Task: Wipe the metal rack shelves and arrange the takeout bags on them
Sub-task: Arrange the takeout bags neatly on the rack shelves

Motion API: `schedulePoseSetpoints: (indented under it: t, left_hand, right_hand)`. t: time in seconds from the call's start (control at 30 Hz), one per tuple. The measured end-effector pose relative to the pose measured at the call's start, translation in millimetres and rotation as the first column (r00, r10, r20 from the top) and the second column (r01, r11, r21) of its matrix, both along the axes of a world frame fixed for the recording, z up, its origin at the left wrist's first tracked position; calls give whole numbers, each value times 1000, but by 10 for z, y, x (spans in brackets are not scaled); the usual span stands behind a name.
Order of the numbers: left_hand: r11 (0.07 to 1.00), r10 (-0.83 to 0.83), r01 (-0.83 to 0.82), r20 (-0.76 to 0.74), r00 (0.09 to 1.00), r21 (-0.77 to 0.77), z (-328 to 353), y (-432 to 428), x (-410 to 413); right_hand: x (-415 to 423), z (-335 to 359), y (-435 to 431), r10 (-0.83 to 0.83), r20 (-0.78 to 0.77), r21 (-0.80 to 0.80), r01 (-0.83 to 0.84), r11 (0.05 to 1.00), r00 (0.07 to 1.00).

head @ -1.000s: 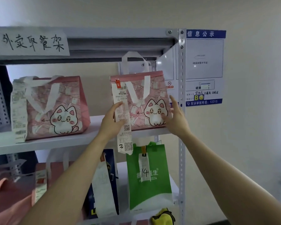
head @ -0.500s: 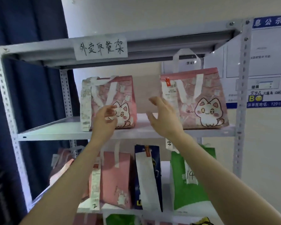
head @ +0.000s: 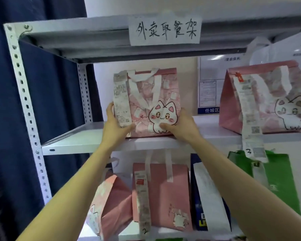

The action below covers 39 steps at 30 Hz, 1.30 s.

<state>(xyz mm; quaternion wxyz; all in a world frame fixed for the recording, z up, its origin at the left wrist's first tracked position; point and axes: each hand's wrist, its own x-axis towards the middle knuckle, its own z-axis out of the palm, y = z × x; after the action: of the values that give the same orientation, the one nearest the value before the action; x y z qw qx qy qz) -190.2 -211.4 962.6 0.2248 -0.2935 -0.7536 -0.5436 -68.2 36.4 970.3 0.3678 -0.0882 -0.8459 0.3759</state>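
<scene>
Navy curtain (head: 42,101) hangs to the left of the metal rack's perforated post (head: 23,94), and the bare grey stretch of the upper shelf (head: 73,141) beside it has nothing standing on it.

A second ago both hands were on the cat bag at the right end. They have since crossed over, and now they bracket the left-hand pink cat bag (head: 156,94), which stands upright on that shelf near its front edge. The left hand (head: 114,127) wraps the bag's lower left corner, its fingers curled round the side and its thumb across the foot of the long receipt (head: 121,100). The right hand (head: 183,126) clasps the lower right corner, thumb pressed on the front under the printed cat, the other fingers hidden behind the edge. So both hands have firm hold of one bag.

Further right, the second cat bag (head: 268,98) sits released and squared to the front, its receipt dangling over the shelf lip.

That suggests the right bag is placed and this one is being straightened or slid next, probably toward the open left stretch. Whether it has lifted off the shelf cannot be told.

Below, a leaning pink bag (head: 109,202), an upright pink bag (head: 163,193), a dark blue bag (head: 197,206) and a green bag (head: 278,178) stand in a row.
</scene>
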Motion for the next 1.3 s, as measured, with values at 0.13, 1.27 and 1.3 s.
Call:
schedulePoseSetpoints:
  t: [0.13, 1.27, 1.3]
  left_hand:
    - [996, 89, -89, -133, 987, 5, -41, -784, -151]
    - [787, 514, -613, -479, 711, -65, -503, -1847, -101]
    - [795, 524, -606, -490, 697, -13, -562, -1842, -52]
  right_hand:
    - [-234, 78, -732, 100, -41, 30, -99, 995, 994]
    - [-621, -142, -1964, 95, -11, 92, -94, 991, 995]
    - [-511, -204, -1941, 85, -80, 77, -79, 994, 993]
